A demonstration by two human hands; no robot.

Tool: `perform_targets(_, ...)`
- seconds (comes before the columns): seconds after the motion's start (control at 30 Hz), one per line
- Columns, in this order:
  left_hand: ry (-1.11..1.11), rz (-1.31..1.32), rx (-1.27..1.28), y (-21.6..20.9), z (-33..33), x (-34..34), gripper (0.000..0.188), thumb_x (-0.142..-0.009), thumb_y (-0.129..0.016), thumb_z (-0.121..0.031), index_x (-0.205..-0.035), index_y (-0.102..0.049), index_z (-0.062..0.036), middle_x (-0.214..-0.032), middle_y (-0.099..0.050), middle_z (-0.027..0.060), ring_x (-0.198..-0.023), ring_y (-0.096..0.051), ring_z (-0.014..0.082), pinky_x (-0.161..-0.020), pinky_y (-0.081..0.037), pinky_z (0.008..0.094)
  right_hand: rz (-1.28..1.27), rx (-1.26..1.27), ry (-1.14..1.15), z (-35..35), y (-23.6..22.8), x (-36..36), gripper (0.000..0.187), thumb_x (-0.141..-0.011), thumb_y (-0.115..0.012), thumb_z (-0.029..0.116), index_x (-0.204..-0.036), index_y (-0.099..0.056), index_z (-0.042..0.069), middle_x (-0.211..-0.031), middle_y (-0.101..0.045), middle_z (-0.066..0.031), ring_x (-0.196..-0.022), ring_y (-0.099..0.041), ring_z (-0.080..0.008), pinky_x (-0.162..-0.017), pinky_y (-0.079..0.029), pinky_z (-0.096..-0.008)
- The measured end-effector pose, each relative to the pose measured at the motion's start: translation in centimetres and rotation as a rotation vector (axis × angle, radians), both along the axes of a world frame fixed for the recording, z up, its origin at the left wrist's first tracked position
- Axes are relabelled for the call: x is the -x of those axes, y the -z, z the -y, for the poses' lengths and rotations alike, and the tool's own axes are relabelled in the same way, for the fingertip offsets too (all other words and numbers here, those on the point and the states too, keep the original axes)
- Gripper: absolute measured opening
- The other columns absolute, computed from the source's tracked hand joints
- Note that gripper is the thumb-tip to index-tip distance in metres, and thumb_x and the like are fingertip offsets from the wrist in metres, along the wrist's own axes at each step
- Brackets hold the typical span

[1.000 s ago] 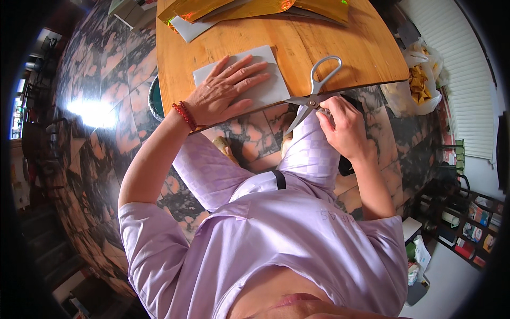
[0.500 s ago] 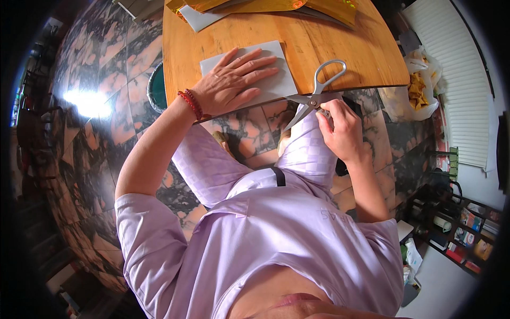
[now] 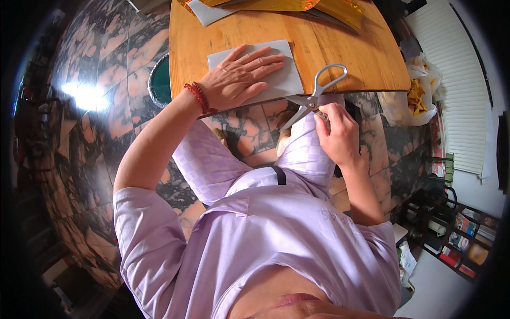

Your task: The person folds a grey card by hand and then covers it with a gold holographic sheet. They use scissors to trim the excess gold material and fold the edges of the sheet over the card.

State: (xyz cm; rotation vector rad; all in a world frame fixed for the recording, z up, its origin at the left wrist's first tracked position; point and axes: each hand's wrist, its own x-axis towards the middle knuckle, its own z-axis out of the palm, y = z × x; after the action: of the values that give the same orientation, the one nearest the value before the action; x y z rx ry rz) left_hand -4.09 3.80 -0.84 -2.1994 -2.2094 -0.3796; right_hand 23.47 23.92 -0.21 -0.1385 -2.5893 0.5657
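Observation:
My left hand (image 3: pixel 236 77) lies flat with fingers spread on a light grey sheet of paper (image 3: pixel 284 64) at the table's near edge. Beside it, my right hand (image 3: pixel 340 130) grips one handle of a pair of scissors (image 3: pixel 309 102). Their blades are parted, and the other grey loop handle rises over the table edge. The blades point left and down, close to the paper's near right corner. Whether a blade touches the paper I cannot tell. A red bead bracelet circles my left wrist.
Gold foil sheets (image 3: pixel 276 4) lie along the far side of the wooden table (image 3: pixel 361 58). A green bin (image 3: pixel 159 82) stands below its left edge. To the right hangs a clear plastic bag (image 3: pixel 422 101) with gold scraps inside. A shelf with boxes (image 3: pixel 451 239) is at the lower right.
The view has shifted slightly, so the table and bin sit a little farther right and lower. My left hand stays flat on the paper, and the scissors remain parted in my right hand.

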Motion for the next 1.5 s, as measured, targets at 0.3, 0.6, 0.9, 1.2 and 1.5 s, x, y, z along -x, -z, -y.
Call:
perform_targets(0.3, -0.001, 0.044, -0.010, 0.2, -0.3, 0.0, 0.060, -0.120, -0.034, -0.042, -0.176, -0.034, -0.0194, -0.183, -0.031, 0.0012, -0.171, -0.020, 0.0250, -0.140, -0.008, 0.0552, 0.002, -0.060, 0.034, 2.1, 0.3, 2.2, 0.019, -0.096, -0.078, 0.009, -0.107, -0.063, 0.003, -0.099, -0.072, -0.0156, -0.096, -0.072, -0.0380, -0.086, -0.058, -0.0475)
perform_targets(0.6, -0.010, 0.073, -0.036, 0.6, -0.1, 0.1, 0.059, -0.120, -0.035, -0.041, -0.175, -0.035, -0.0200, -0.183, -0.032, 0.0013, -0.171, -0.021, 0.0256, -0.139, -0.010, 0.0551, 0.075, 0.001, 0.006, 1.6, -0.3, 0.7, 0.018, -0.096, -0.077, 0.007, -0.106, -0.063, 0.002, -0.097, -0.070, -0.0173, -0.093, -0.071, -0.0406, -0.085, -0.057, -0.0494)
perform_targets(0.9, -0.006, 0.062, -0.049, 0.7, -0.1, 0.1, 0.060, -0.120, -0.036, -0.043, -0.176, -0.033, -0.0204, -0.182, -0.033, 0.0023, -0.171, -0.022, 0.0256, -0.139, -0.010, 0.0552, 0.010, -0.044, -0.054, 3.0, 0.1, 1.5, 0.017, -0.096, -0.076, 0.006, -0.105, -0.063, 0.001, -0.098, -0.070, -0.0178, -0.093, -0.071, -0.0407, -0.083, -0.057, -0.0495)
perform_targets(1.2, -0.001, 0.056, -0.064, 1.0, -0.2, 0.2, 0.060, -0.121, -0.035, -0.043, -0.176, -0.033, -0.0202, -0.182, -0.034, 0.0023, -0.171, -0.023, 0.0250, -0.140, -0.010, 0.0536, -0.003, -0.075, -0.044, 5.0, 0.1, 3.5, 0.018, -0.096, -0.077, 0.006, -0.105, -0.062, 0.003, -0.097, -0.070, -0.0164, -0.092, -0.071, -0.0394, -0.083, -0.058, -0.0485)
perform_targets(1.5, -0.003, 0.060, -0.063, 1.1, -0.2, 0.1, 0.059, -0.121, -0.031, -0.044, -0.175, -0.034, -0.0200, -0.182, -0.033, 0.0007, -0.171, -0.022, 0.0246, -0.140, -0.010, 0.0526, 0.060, -0.032, -0.045, 4.8, -0.5, 2.5, 0.019, -0.094, -0.078, 0.006, -0.107, -0.065, 0.002, -0.099, -0.073, -0.0163, -0.094, -0.073, -0.0383, -0.083, -0.059, -0.0468)
